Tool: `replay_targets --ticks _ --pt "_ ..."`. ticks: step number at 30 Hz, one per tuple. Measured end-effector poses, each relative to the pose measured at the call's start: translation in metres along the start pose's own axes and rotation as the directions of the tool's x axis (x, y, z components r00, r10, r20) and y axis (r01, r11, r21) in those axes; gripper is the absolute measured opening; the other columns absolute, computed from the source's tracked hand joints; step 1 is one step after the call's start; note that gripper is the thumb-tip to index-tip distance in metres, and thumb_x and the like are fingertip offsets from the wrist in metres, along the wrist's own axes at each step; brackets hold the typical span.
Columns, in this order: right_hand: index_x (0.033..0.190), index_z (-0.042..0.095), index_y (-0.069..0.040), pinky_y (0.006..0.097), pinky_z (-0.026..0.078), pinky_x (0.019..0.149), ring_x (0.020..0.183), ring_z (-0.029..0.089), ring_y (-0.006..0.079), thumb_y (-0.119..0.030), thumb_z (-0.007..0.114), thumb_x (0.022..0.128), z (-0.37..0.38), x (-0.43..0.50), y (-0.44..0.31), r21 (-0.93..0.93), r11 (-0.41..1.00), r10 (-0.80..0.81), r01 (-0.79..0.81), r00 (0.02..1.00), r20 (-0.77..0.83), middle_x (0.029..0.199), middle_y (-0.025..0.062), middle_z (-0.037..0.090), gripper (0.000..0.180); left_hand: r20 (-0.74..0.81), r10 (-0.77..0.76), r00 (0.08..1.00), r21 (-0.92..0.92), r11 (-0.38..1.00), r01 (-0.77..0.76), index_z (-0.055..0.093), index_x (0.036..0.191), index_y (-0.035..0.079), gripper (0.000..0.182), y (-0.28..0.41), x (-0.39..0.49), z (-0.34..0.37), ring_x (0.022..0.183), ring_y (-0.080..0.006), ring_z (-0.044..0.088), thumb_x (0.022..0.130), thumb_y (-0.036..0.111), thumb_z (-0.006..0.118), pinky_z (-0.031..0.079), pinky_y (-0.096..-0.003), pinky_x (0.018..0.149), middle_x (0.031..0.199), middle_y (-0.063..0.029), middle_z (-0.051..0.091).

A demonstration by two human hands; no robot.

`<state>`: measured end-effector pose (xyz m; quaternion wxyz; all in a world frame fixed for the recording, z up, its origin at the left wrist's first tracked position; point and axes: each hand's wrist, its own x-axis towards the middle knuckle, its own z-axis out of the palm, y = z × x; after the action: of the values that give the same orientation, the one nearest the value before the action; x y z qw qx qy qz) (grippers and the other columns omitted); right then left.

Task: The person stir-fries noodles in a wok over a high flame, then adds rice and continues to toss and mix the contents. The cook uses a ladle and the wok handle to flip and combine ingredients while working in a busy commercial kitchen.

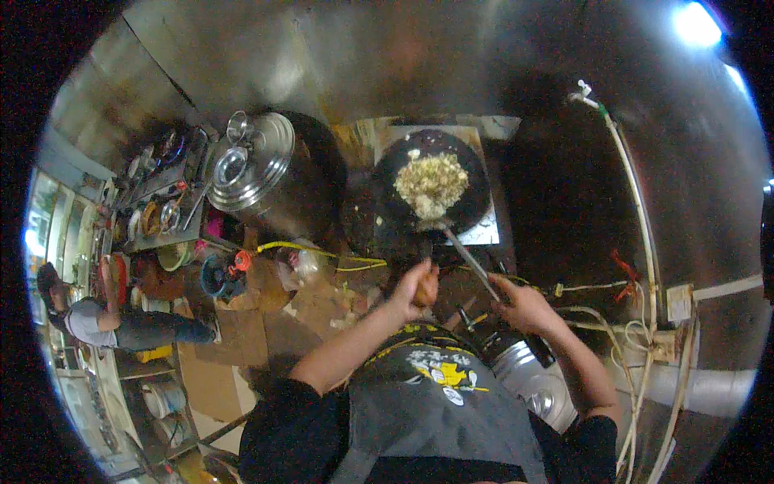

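Note:
A dark wok [478,187] sits over a stove, with a heap of fried rice [430,181] in it. My left hand [421,289] is closed around the wok's handle [428,251], just below the rim. In my right hand [521,301] is the shaft of a metal ladle or spatula [471,260], which slants up to the left; its head lies at the near edge of the rice, partly covered by it. A few loose bits of food stick to the wok's far side.
A large pot with a metal lid [281,157] stands left, beside a shelf of bowls [151,218]. A yellow hose [314,249] runs near the stove. Another lidded pot [532,375] is by my right side. A person [91,320] stands far left; cables and pipes [641,218] line the right wall.

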<state>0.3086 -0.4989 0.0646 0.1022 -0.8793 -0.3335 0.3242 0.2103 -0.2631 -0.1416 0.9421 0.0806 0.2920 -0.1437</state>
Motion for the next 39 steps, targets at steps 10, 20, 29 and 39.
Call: replay_targets --ticks 10,20,29,39 --pt "0.141 0.041 -0.021 0.0479 0.05 0.084 0.097 0.063 0.0422 -0.025 0.062 0.085 0.003 -0.015 -0.005 0.015 0.994 0.106 -0.107 0.992 0.07 0.104 0.0237 0.066 0.06 -0.056 0.081 0.995 0.324 0.944 -0.058 0.054 0.074 0.013 0.028 -0.024 -0.017 0.005 0.049 -0.0118 0.051 0.093 0.033 0.06 0.044 -0.0293 0.047 0.061 -0.0014 0.052" --pt "0.143 0.04 -0.018 0.045 0.051 0.08 0.091 0.065 0.041 -0.026 0.061 0.085 0.006 0.011 -0.006 0.046 0.998 0.045 -0.043 0.999 -0.031 0.097 0.0242 0.067 0.061 -0.002 0.041 0.999 0.212 0.976 -0.04 0.051 0.073 0.018 0.027 -0.002 0.01 -0.004 0.048 -0.0115 0.046 0.088 0.035 0.064 0.037 -0.0271 0.047 0.06 0.0022 0.049" --pt "0.141 0.042 -0.013 0.0418 0.052 0.066 0.072 0.067 0.0334 -0.027 0.061 0.086 -0.004 0.026 -0.006 0.173 0.981 -0.071 0.091 0.99 -0.119 0.083 0.0209 0.068 0.06 0.035 0.069 0.997 -0.103 0.993 -0.065 0.053 0.084 0.01 0.021 0.04 0.027 0.041 0.053 -0.0114 0.054 0.088 0.026 0.068 0.044 -0.0257 0.047 0.063 -0.0006 0.053" --pt "0.142 0.039 -0.02 0.051 0.049 0.079 0.089 0.063 0.0439 -0.03 0.06 0.087 0.007 -0.012 -0.002 -0.114 0.991 0.083 -0.076 0.995 0.06 0.096 0.0242 0.066 0.059 -0.078 0.088 0.993 0.028 0.996 -0.086 0.061 0.099 0.009 0.029 0.003 0.005 0.005 0.066 -0.0142 0.058 0.087 0.034 0.068 0.048 -0.0263 0.058 0.075 -0.0007 0.059"
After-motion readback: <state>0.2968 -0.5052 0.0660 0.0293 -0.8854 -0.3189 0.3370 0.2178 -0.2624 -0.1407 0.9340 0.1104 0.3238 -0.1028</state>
